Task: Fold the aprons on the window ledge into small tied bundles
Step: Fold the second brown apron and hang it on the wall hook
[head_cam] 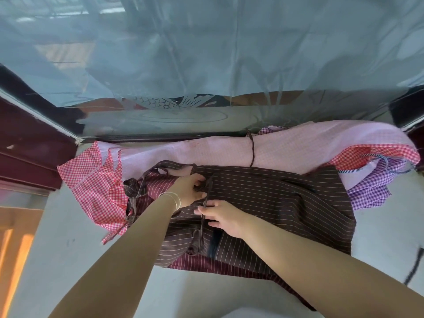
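Note:
A dark brown apron with thin white stripes lies spread over the grey window ledge. Its maroon striped underside shows at the left and along the front edge. My left hand, with thin bangles on the wrist, pinches the apron's tie strap near the cloth's top left. Just below it, my right hand grips the same strap, which runs between the two hands. A second thin tie trails back over the pink cloth.
Under the brown apron lie a pale pink checked apron, a red checked one at the left and a purple checked one at the right. A sheer curtain hangs before the window behind. A dark cord lies at the right.

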Available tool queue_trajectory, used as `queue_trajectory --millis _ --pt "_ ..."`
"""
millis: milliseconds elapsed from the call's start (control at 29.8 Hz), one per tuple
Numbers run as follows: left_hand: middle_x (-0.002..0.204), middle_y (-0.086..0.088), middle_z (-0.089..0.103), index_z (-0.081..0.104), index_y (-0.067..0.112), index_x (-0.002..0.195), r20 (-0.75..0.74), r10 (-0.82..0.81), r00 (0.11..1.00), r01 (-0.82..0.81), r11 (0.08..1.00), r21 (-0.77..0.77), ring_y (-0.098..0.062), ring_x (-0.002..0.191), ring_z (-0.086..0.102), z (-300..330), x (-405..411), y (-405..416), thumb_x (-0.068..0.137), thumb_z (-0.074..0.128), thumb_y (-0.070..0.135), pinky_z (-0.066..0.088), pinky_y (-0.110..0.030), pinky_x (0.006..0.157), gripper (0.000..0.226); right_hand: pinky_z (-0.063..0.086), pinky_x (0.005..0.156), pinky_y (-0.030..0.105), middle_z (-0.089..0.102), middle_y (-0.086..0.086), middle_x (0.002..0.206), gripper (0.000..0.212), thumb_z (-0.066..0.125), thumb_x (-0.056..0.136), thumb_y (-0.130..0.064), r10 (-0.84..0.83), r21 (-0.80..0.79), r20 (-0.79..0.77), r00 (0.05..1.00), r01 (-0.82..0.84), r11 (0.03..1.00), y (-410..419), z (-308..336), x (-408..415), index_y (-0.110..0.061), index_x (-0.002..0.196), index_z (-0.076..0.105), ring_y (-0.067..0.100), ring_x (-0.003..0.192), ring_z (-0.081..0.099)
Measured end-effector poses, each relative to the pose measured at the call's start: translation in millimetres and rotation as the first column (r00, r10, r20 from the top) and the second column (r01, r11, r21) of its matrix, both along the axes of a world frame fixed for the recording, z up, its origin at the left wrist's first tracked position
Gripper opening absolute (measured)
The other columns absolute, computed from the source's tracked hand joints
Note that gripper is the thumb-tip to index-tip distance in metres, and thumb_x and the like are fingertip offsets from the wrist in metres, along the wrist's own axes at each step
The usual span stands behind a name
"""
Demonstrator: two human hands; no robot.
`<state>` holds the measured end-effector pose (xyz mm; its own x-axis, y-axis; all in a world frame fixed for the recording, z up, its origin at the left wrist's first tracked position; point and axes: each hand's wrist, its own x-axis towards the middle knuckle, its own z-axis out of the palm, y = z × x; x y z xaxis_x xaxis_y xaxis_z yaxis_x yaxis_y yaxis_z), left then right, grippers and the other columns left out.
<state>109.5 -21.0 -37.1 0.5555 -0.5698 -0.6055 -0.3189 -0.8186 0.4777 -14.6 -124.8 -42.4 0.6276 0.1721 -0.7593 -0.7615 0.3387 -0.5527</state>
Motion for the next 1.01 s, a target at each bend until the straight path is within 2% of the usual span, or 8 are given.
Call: queue_trajectory --millis 134,268,402,503,603,704,838,1005 --pt "0.113 0.005 0.057 0.059 0.034 0.121 0.164 -0.061 0.985 0.067 0.997 -0.033 -0.014 0.104 0.054 -4 -5 3 0.088 0.062 0.031 0.046 -0.032 0.094 0.034 0.053 0.087 0.037 0.052 -0.002 0.060 0.021 0.044 0.101 -0.017 -0.092 0.160 0.015 0.996 0.089 0.983 -1 15 -4 -0.005 0.112 0.058 0.015 0.064 0.060" --pt "0.100 0.008 0.061 0.069 0.024 0.099 0.158 -0.015 0.987 0.037 0.990 -0.139 -0.011 0.096 0.048 -6 -9 2 0.090 0.062 0.022 0.041 -0.029 0.092 0.012 0.035 0.045 0.017 0.046 -0.005 0.064 0.028 0.043 0.101 -0.027 0.033 0.289 0.096 0.995 -0.060 0.956 -38 52 -2 -0.008 0.114 0.059 0.005 0.048 0.038" --pt "0.074 0.003 0.058 0.059 0.020 0.087 -0.061 0.209 0.976 -0.215 0.968 -0.129 -0.011 0.064 0.053 -4 -4 4 0.095 0.056 0.022 0.041 -0.020 0.059 0.009 0.047 0.049 0.016 0.065 0.002 0.082 0.032 0.050 0.097 -0.031 -0.327 0.382 0.232 0.916 0.224 0.897 -98 79 22 -0.006 0.111 0.064 0.005 0.055 0.055" --pt "0.090 -0.004 0.062 0.056 0.010 0.111 -0.006 0.342 0.940 -0.338 0.926 -0.166 -0.017 0.075 0.058 -7 5 -2 0.101 0.043 0.018 0.047 -0.026 0.070 0.018 0.054 0.084 0.033 0.064 0.009 0.120 0.049 0.044 0.096 -0.046 -0.601 0.334 0.294 0.743 0.509 0.793 -134 84 46 -0.011 0.130 0.051 0.020 0.102 0.065" --pt "0.101 -0.017 0.061 0.060 0.007 0.099 0.078 0.414 0.907 -0.397 0.901 -0.173 -0.033 0.094 0.058 -14 16 -13 0.101 0.040 0.023 0.048 -0.041 0.087 0.026 0.043 0.104 0.037 0.051 0.005 0.136 0.060 0.039 0.097 -0.051 -0.305 -0.254 0.399 0.864 0.424 0.869 -140 70 59 -0.015 0.144 0.035 0.020 0.120 0.054" --pt "0.104 -0.013 0.062 0.061 0.007 0.109 -0.150 0.530 0.835 -0.549 0.823 -0.147 -0.028 0.096 0.058 -13 19 -21 0.102 0.040 0.026 0.045 -0.033 0.088 0.029 0.037 0.108 0.038 0.043 0.006 0.146 0.061 0.051 0.094 -0.047 0.392 -0.808 0.057 0.918 -0.188 0.559 -121 33 44 -0.015 0.144 0.036 0.023 0.132 0.044" --pt "0.112 -0.008 0.066 0.060 0.008 0.124 -0.285 0.584 0.760 -0.637 0.757 -0.148 -0.025 0.104 0.061 -8 17 -17 0.100 0.047 0.029 0.045 -0.037 0.101 0.034 0.039 0.106 0.043 0.047 0.002 0.143 0.069 0.057 0.085 -0.060 0.543 -0.899 -0.198 0.816 -0.372 0.232 -97 -1 15 -0.024 0.141 0.038 0.022 0.126 0.048" --pt "0.094 0.000 0.072 0.069 0.021 0.098 -0.337 0.497 0.799 -0.592 0.749 -0.299 -0.016 0.089 0.068 18 -9 -6 0.100 0.048 0.027 0.053 -0.029 0.086 0.022 0.047 0.094 0.037 0.058 -0.009 0.117 0.035 0.059 0.085 -0.056 0.490 -0.889 0.010 0.872 -0.216 0.404 -92 10 7 -0.030 0.109 0.057 0.014 0.109 0.056"
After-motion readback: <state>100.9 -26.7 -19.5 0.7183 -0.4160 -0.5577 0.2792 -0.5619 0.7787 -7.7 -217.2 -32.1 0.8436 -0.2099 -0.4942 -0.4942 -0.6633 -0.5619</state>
